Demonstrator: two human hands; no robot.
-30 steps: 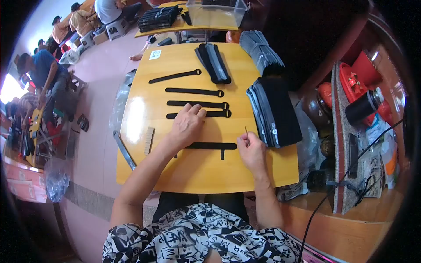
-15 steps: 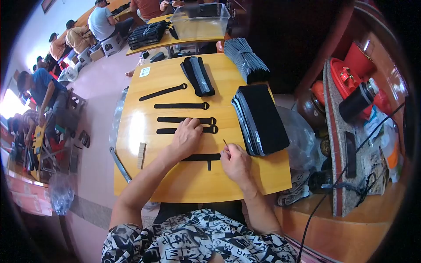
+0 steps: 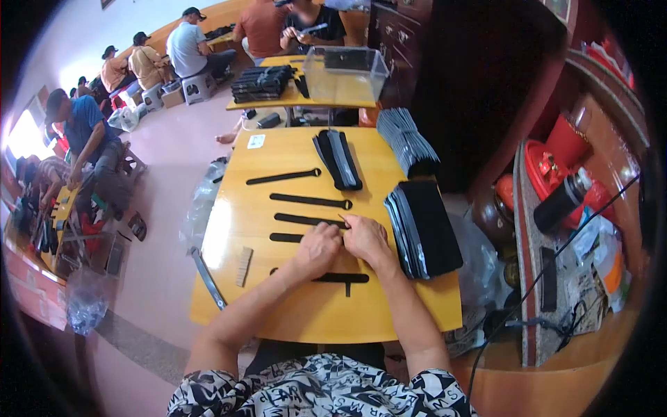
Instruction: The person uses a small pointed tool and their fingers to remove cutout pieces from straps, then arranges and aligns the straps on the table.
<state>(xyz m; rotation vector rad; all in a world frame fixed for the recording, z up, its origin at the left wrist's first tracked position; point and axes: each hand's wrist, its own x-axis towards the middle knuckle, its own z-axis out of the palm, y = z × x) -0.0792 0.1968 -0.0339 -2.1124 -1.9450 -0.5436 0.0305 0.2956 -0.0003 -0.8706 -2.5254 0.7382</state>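
My left hand (image 3: 319,251) rests with bent fingers on the lower of two close black straps (image 3: 286,238); what its fingertips hold, if anything, is hidden. Touching or almost touching it, my right hand (image 3: 366,238) pinches a small thin brown piece (image 3: 342,217) over the ring end of the upper strap (image 3: 299,219). Farther up lie two more straps, one level (image 3: 306,200) and one slanted (image 3: 283,176). Nearer me is another black strap (image 3: 347,278) with a short dark tab (image 3: 348,290) below it.
Stacked black and grey straps (image 3: 427,229) stand at the right of the yellow table (image 3: 292,320), with bundles (image 3: 338,160) (image 3: 408,142) behind. A tan strip (image 3: 244,267) and a grey strap (image 3: 207,278) lie left. Beyond are a clear bin (image 3: 346,76) and seated people.
My right hand has moved up and left from beside the near strap to the ring ends, next to my left hand. The camera view has shifted, showing more of the room's far side.
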